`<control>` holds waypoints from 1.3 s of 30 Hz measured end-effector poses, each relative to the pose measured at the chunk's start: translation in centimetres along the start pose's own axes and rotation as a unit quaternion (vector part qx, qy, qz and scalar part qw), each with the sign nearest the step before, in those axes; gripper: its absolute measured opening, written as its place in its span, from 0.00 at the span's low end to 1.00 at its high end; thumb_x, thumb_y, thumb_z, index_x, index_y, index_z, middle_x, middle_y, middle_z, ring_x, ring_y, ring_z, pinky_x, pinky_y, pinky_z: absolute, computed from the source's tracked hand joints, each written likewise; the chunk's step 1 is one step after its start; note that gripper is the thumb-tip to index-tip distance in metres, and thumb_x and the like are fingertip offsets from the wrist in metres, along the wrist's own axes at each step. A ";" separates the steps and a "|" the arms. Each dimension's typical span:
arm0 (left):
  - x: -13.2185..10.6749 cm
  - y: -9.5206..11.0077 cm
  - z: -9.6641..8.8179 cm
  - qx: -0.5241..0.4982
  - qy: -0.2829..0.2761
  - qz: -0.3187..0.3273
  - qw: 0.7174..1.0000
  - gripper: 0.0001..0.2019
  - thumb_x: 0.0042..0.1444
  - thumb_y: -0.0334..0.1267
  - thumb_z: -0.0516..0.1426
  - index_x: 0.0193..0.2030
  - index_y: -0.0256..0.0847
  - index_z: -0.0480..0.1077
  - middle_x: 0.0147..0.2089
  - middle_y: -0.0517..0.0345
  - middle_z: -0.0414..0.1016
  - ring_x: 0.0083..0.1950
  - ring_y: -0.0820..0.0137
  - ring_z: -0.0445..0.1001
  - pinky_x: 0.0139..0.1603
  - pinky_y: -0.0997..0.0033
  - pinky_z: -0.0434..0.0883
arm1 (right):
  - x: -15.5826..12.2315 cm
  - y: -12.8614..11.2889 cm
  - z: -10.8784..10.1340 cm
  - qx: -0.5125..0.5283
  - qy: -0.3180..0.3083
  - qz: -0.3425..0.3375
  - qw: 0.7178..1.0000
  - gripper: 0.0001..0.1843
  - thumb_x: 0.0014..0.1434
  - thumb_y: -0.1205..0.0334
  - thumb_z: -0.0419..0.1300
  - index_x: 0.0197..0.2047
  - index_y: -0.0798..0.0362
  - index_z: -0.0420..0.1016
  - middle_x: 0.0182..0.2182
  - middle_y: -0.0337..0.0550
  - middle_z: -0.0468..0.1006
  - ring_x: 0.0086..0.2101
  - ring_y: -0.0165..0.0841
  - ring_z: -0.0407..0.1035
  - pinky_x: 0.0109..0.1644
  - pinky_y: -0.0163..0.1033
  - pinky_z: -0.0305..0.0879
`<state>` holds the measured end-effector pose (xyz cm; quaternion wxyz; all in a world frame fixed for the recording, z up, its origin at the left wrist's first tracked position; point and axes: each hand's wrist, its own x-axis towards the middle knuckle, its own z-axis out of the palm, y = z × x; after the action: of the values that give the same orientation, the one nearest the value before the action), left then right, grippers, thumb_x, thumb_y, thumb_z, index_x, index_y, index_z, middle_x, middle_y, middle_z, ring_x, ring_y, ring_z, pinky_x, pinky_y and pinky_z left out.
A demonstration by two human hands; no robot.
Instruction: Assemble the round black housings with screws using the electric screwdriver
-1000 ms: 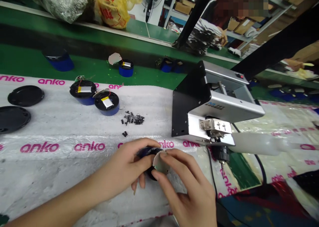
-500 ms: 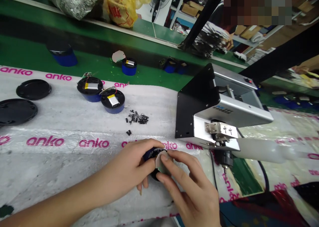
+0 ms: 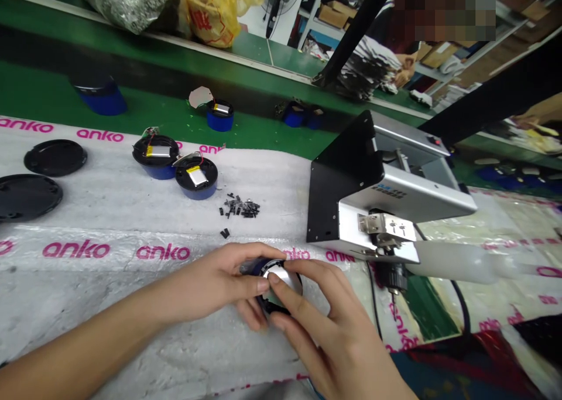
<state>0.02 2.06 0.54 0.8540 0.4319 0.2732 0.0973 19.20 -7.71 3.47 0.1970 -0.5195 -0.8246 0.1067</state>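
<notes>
Near the front of the bench, my left hand grips a small round blue and black housing by its side. My right hand presses a pale round disc flat onto the top of that housing with its fingertips. Both hands hide most of the housing. Two open blue housings with silver batteries, one and another, sit further back on the white foam sheet. A little heap of small black parts lies between them and my hands.
A silver and black machine stands at the right with a white tube sticking out. Two black lids lie at the left. More blue housings sit on the green conveyor. Another person works beyond it.
The pale disc, held tilted up at the housing's edge before, now lies flat on top. My right fingers have moved onto it.
</notes>
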 end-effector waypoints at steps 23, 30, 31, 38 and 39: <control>-0.2 -0.4 1.8 0.058 0.077 0.012 0.995 0.20 0.62 0.39 0.58 0.61 0.44 0.67 0.32 0.61 0.78 0.28 0.72 0.79 0.35 0.70 0.78 | -0.1 -0.8 1.0 0.038 0.067 0.120 0.990 0.12 0.64 0.65 0.60 0.51 0.50 0.72 0.43 0.46 0.74 0.44 0.37 0.72 0.44 0.40 0.74; 0.3 -0.8 2.3 0.057 0.068 0.032 0.996 0.13 0.62 0.38 0.56 0.53 0.44 0.64 0.21 0.67 0.70 0.20 0.71 0.75 0.22 0.75 0.73 | 3.6 -0.9 -3.5 0.000 -0.042 0.022 0.999 0.10 0.64 0.65 0.59 0.49 0.45 0.74 0.39 0.39 0.79 0.37 0.34 0.75 0.38 0.38 0.74; 0.3 -0.9 2.4 0.061 0.073 0.038 0.995 0.13 0.61 0.39 0.56 0.52 0.43 0.64 0.20 0.67 0.70 0.20 0.71 0.75 0.22 0.75 0.73 | 5.1 -1.1 -4.0 -0.011 -0.044 0.012 0.999 0.11 0.65 0.65 0.58 0.49 0.45 0.74 0.39 0.39 0.79 0.37 0.33 0.75 0.38 0.37 0.74; 0.6 -1.6 2.3 0.031 0.078 0.064 0.994 0.16 0.57 0.32 0.56 0.53 0.42 0.65 0.35 0.57 0.78 0.18 0.72 0.76 0.18 0.76 0.72 | 15.3 -2.3 -1.0 -0.225 -0.101 0.023 0.969 0.07 0.62 0.72 0.57 0.37 0.58 0.78 0.34 0.52 0.78 0.36 0.43 0.75 0.33 0.40 0.67; 0.6 -1.6 2.3 0.026 0.072 0.069 0.995 0.17 0.56 0.32 0.56 0.54 0.42 0.66 0.36 0.57 0.79 0.18 0.73 0.76 0.18 0.76 0.72 | 16.0 -2.9 -0.6 -0.227 -0.094 0.014 0.969 0.08 0.61 0.73 0.57 0.36 0.59 0.77 0.32 0.53 0.78 0.34 0.42 0.75 0.31 0.40 0.66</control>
<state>1.67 -0.27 0.12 0.8121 0.4635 0.3058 0.1794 11.02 5.39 8.55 -0.0059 -0.5501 -0.8345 -0.0325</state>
